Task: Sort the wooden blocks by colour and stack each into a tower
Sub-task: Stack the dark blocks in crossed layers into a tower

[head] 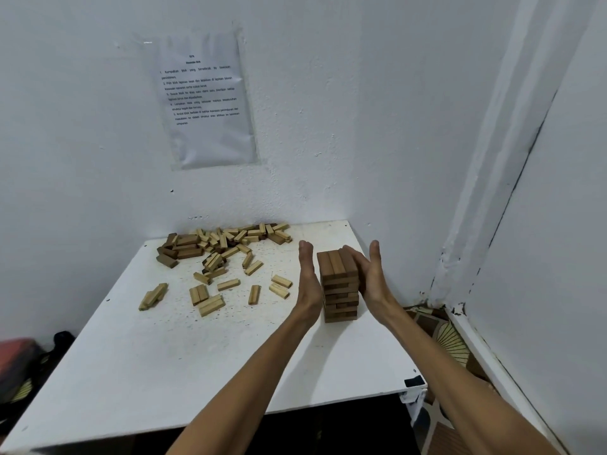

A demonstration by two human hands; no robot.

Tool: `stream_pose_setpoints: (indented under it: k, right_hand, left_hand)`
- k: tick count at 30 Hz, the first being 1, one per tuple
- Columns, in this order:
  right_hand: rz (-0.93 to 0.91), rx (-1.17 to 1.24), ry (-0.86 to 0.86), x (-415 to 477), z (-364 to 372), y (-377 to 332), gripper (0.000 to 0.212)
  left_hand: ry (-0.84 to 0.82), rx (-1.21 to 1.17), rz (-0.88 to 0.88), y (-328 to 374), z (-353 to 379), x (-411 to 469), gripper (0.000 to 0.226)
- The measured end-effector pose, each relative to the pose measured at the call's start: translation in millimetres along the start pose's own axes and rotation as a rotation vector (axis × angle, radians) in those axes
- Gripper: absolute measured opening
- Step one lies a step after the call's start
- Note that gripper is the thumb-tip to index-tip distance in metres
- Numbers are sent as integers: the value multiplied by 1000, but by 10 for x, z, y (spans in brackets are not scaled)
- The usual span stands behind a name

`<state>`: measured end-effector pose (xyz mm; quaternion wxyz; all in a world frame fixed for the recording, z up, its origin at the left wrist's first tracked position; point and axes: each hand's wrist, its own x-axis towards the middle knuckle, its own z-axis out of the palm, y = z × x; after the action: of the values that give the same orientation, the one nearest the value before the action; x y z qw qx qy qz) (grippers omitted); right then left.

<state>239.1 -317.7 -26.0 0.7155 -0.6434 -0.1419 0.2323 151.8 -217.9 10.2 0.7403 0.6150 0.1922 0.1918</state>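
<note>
A printed sheet point(207, 100) in a clear sleeve is stuck to the white wall. It carries a short heading and five numbered lines, too small and blurred to read.

A tower point(340, 287) of dark brown blocks stands upright on the right part of a white surface point(164, 366), near its right edge. Its long axis is vertical. The three blocks of the top layer lie side by side, their lengths running away towards the wall, and the layers below alternate crosswise.

Both hands flank the tower. The left hand point(308, 277) is flat with straight fingers, palm facing the tower's left side, just beside it; whether it touches cannot be told. The right hand point(369, 277) is also unclenched, thumb up, its fingers point(349, 254) laid against the tower's upper right side.

At the back left of the surface lies a pile point(223, 239) of pale and dark blocks, and loose pale blocks point(210, 295) are scattered between it and the left hand. A patterned mat point(450, 343) covers the floor to the right.
</note>
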Motion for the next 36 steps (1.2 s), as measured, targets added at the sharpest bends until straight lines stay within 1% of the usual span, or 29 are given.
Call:
stream_pose_setpoints:
  k: [1,3,5,8,11,14,15,18,23,25,28,32,33,35,36]
  right_hand:
    - [-8,7,5,3,20,-10,93]
    - [-19,23,13,1,66,-44,92]
    - [-32,54,6,-5,105,-76,89]
    - [-38,77,2,5,159,-73,89]
    - [-33,88,24,3,187,-69,92]
    - [-30,113,32,-8,198,-65,88]
    - [-27,112,29,-17,207,-75,88]
    - [-37,95,38,-28,230,-78,94]
    - [-53,71,51,-36,231,-64,92]
    - [-39,69,51,-46,240,-71,93]
    - [-37,64,57,-61,251,-94,95]
    - [-43,58,41,-100,243,-127,93]
    - [-49,49,41,-111,222,-129,95]
    - [-81,5,35,-106,145,-115,100]
    - [-106,-31,19,-97,86,-105,99]
  left_hand:
    - [-14,-4,-6,34,45,-36,48]
    - [-25,-19,-35,209,159,-203,42]
    - [-23,-30,-41,369,218,-331,48]
    - [14,-90,-56,268,222,-219,57]
    - [13,-138,-82,246,226,-218,46]
    - [11,-165,-93,104,207,-96,44]
    - [19,-163,-91,56,201,-46,45]
    - [52,-181,-96,-66,197,71,60]
    - [62,-188,-85,-94,201,88,76]
    - [56,-192,-91,-98,195,84,79]
    - [62,-176,-105,-83,198,71,76]
    - [43,-129,-92,-40,154,64,96]
    - [46,-119,-78,-6,138,47,92]
    - [42,-78,-34,49,93,34,79]
    - [30,-44,-6,51,58,47,77]
